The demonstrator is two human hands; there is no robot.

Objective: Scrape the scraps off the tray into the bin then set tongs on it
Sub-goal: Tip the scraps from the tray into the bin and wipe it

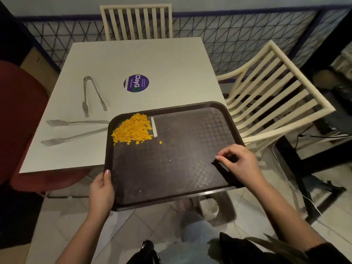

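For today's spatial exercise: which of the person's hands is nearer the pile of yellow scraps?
Left. The left hand grips the tray's near-left edge, below the scraps; the right hand is across at the right edge.

White table (171, 60), purple sticker (136, 83), two slatted chairs (136, 21)

Both hands hold the dark tray (171, 168), left hand (102, 191) at its near corner, right hand (240, 164) on its right edge, orange scraps (133, 130) heaped in its far-left corner.
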